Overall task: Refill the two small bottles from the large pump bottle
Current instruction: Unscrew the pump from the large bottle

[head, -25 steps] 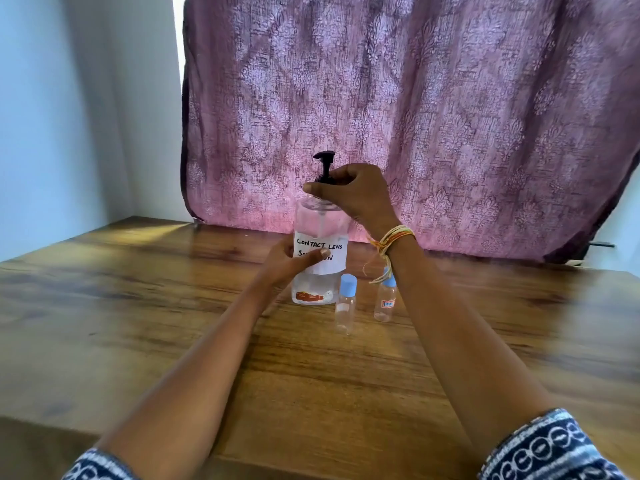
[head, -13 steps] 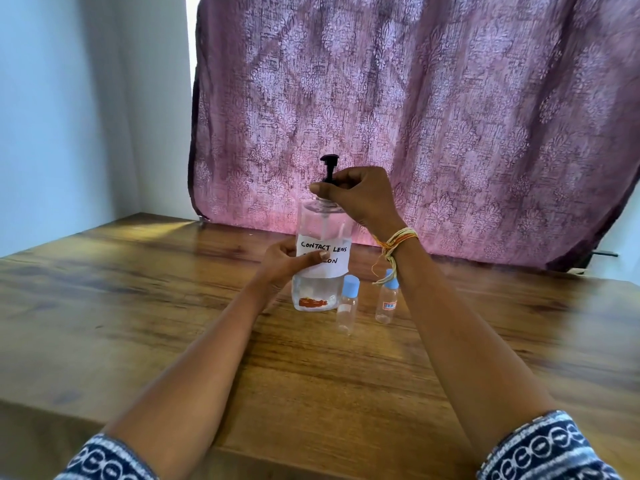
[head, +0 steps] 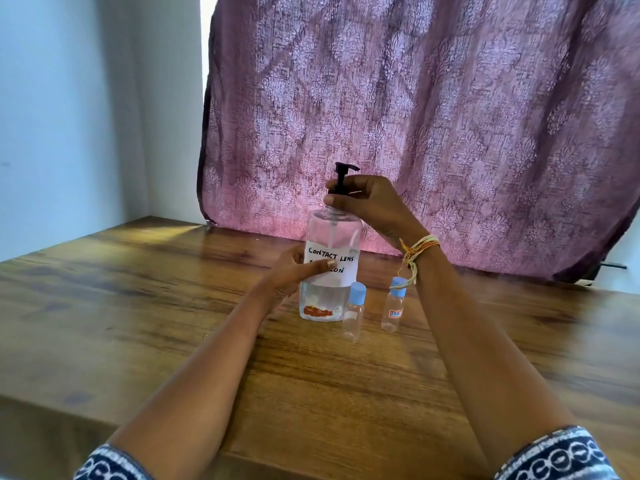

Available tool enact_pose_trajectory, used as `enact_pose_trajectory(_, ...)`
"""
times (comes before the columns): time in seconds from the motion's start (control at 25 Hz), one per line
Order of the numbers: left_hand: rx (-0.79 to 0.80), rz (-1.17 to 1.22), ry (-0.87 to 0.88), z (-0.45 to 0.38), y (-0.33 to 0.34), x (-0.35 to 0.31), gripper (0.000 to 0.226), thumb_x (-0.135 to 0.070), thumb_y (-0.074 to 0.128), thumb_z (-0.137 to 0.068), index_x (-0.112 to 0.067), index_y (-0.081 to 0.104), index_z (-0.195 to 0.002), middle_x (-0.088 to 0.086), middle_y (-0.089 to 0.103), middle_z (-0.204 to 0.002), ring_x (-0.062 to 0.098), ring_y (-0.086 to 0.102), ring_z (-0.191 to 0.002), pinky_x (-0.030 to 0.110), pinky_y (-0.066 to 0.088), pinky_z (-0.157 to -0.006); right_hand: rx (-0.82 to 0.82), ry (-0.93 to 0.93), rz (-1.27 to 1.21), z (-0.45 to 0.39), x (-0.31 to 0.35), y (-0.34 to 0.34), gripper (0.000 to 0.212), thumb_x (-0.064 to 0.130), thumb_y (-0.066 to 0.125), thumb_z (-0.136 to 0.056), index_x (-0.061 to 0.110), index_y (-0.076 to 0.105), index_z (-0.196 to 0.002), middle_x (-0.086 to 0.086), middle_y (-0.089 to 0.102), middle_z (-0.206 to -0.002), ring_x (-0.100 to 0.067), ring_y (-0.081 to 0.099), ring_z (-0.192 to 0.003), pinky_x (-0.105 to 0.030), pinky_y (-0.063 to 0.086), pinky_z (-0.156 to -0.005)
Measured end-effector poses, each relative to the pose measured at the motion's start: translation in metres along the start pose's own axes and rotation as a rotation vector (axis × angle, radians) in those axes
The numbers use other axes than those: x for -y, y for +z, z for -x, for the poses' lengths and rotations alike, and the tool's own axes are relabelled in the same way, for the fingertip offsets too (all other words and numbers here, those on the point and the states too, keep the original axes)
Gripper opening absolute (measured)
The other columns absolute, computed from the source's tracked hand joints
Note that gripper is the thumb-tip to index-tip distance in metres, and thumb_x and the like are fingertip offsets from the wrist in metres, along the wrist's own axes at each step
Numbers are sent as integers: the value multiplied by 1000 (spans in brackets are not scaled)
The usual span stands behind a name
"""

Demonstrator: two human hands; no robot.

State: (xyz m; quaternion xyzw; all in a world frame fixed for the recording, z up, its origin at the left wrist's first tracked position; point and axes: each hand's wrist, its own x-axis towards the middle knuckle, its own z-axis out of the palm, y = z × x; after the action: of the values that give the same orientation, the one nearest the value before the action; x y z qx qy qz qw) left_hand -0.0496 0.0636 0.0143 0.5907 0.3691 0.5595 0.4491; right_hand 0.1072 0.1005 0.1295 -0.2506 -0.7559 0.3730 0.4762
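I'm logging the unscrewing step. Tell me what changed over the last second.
Little changed. The right hand keeps gripping the black pump collar atop the large pump bottle, its fingers barely shifted, perhaps twisting. The left hand still holds the bottle's labelled body. Both small bottles, the nearer and the farther, stay capped and upright on the wooden table. Only the camera shifted slightly.

Two small bottles (head: 353, 311) (head: 394, 304) stand right of the pump bottle (head: 330, 271).

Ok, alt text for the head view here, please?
A person's right hand grips the collar of a large clear pump bottle while the left hand holds its labelled body. Two capped small bottles stand beside it on a wooden table.
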Motion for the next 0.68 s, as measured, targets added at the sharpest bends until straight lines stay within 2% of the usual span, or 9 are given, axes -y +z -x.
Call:
enact_pose_trajectory(0.16,20,8,17,2,4,-4,57,-53,90,-38,-32,75,-89,6,74,-105,30,68,-105,45,55,-89,-98,14,-80,-2,-4,-1,32,-7,77,-71,-5,67,-101,-15,70,-92,-24,67,-85,-40,55,-91)
enact_pose_trajectory(0.32,18,-7,33,2,5,-7,43,-46,89,-43,-37,76,-84,2,76,-99,28,69,-101,44,56,-86,-73,61,-193,-6,-11,-8,45,-13,72,-70,-14,59,-114,-26,68,-104,-39,65,-102,-49,50,-98)
enact_pose_trajectory(0.48,0,9,37,2,4,-4,57,-56,91,-34,-33,76,-85,6,75,-102,29,69,-102,45,56,-87,-32,38,-205,-3,-13,-3,40,-13,66,-77,-12,58,-116,-11,72,-93,-23,70,-91,-34,56,-90)
enact_pose_trajectory(0.56,7,6,31,1,4,-4,56,-56,90,-35,-34,76,-85,6,75,-102,29,69,-102,45,55,-88,-58,15,-119,-1,-10,3,40,-5,74,-74,-7,63,-113,-13,71,-95,-19,68,-88,-30,57,-86)
enact_pose_trajectory(0.68,17,5,34,1,4,-4,56,-55,90,-37,-33,76,-86,5,75,-102,27,70,-101,43,56,-87,-114,9,-92,-1,-10,5,39,2,82,-68,-3,68,-104,-17,72,-95,-22,69,-86,-31,58,-83)
